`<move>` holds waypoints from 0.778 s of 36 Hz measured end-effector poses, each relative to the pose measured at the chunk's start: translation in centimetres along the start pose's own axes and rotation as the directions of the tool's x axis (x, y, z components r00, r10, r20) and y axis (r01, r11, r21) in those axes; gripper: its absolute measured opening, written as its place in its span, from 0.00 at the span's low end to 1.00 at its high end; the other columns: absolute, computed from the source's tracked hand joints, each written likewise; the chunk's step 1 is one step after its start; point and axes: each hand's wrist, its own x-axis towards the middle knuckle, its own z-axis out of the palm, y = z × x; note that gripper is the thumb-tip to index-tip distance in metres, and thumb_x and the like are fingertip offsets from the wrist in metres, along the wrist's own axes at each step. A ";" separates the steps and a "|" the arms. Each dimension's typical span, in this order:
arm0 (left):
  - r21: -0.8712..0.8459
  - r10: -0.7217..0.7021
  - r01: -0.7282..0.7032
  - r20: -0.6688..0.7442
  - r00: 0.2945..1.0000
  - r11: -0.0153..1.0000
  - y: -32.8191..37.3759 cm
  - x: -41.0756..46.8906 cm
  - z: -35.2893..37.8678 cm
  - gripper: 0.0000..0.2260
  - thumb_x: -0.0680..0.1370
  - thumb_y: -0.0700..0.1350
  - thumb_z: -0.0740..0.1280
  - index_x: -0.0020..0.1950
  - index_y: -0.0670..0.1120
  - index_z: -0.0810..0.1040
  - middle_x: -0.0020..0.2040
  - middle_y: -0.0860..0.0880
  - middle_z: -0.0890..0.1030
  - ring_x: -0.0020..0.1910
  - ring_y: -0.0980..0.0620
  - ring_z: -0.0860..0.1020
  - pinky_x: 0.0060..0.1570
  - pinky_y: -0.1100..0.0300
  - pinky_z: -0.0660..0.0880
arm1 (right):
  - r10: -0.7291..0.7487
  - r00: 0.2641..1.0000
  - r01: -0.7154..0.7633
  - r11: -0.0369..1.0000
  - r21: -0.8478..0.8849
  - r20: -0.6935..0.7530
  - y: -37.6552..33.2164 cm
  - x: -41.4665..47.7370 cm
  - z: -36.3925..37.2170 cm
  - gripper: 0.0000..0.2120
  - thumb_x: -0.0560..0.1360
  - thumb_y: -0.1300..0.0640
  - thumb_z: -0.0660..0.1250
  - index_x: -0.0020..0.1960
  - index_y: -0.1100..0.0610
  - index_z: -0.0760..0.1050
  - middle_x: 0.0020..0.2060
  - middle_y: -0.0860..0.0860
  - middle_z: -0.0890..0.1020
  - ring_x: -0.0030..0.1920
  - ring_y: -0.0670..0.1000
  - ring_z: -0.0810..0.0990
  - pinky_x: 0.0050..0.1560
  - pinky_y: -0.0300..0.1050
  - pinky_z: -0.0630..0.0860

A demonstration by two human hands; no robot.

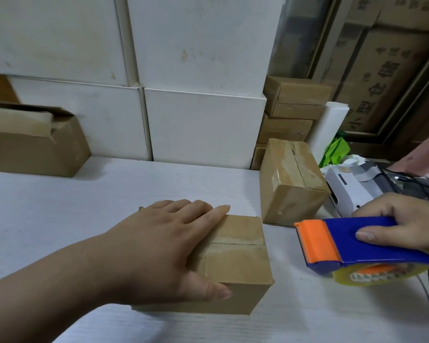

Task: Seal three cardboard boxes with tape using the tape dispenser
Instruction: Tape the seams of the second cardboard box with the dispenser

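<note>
Left hand (169, 246), fingers straight and together, presses the centre box (233, 266); right hand (404, 224) grips the tape dispenser (344, 246) (lower right).

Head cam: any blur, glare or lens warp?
Head view: light soft and even, faint shadow under the near box; slight glare on the taped box and the roll in the tape dispenser; printed cartons top right look soft and lean with wide-angle warp; left hand and right hand sharp.
</note>
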 end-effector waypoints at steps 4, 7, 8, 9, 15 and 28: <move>0.017 0.005 -0.005 0.004 1.000 1.000 0.0 0.1 0.1 0.49 0.70 0.82 0.51 0.81 0.62 0.31 0.77 0.67 0.51 0.73 0.63 0.55 0.66 0.68 0.52 | 0.035 0.999 -0.034 0.999 -0.039 0.024 -1.0 0.3 0.7 0.32 0.61 0.21 0.70 0.46 0.48 0.87 0.41 0.53 0.89 0.40 0.53 0.88 0.43 0.48 0.83; 0.025 0.009 -0.009 -0.004 1.000 1.000 0.0 0.1 0.4 0.49 0.70 0.82 0.51 0.80 0.63 0.29 0.77 0.66 0.52 0.73 0.63 0.56 0.65 0.69 0.52 | 0.081 0.996 -0.078 0.990 -0.114 0.025 -2.5 0.5 1.4 0.36 0.58 0.18 0.67 0.46 0.46 0.87 0.42 0.53 0.89 0.42 0.56 0.87 0.46 0.53 0.83; 0.024 0.018 -0.017 -0.021 1.000 1.000 -0.1 0.1 0.5 0.48 0.71 0.82 0.51 0.80 0.63 0.30 0.76 0.66 0.54 0.72 0.62 0.58 0.65 0.68 0.53 | 0.098 0.995 -0.094 0.985 -0.145 0.017 -2.9 0.5 1.6 0.36 0.57 0.17 0.66 0.46 0.47 0.87 0.41 0.54 0.88 0.42 0.57 0.87 0.45 0.53 0.82; 0.021 0.035 -0.034 -0.047 0.998 0.999 -0.1 0.1 0.6 0.48 0.71 0.82 0.52 0.81 0.64 0.32 0.76 0.64 0.57 0.71 0.60 0.61 0.65 0.67 0.55 | 0.111 0.994 -0.109 0.978 -0.179 0.003 -3.3 0.6 1.9 0.37 0.57 0.17 0.66 0.45 0.48 0.86 0.40 0.55 0.88 0.41 0.59 0.86 0.43 0.52 0.81; -0.015 0.090 -0.090 0.013 0.996 0.996 0.3 0.0 -0.2 0.35 0.75 0.78 0.54 0.71 0.82 0.32 0.73 0.58 0.60 0.68 0.55 0.64 0.66 0.57 0.62 | 0.171 0.981 -0.191 0.923 -0.334 -0.087 -6.3 1.3 3.1 0.29 0.64 0.23 0.66 0.47 0.46 0.85 0.39 0.49 0.88 0.39 0.50 0.87 0.45 0.51 0.83; 0.014 0.279 -0.279 0.027 0.960 0.960 0.5 -0.1 -0.4 0.30 0.81 0.70 0.52 0.74 0.79 0.33 0.76 0.78 0.33 0.73 0.54 0.59 0.65 0.55 0.59 | 0.253 0.954 -0.300 0.777 -0.553 -0.161 -11.3 2.2 3.4 0.27 0.67 0.25 0.67 0.46 0.48 0.85 0.38 0.45 0.89 0.41 0.46 0.88 0.47 0.43 0.85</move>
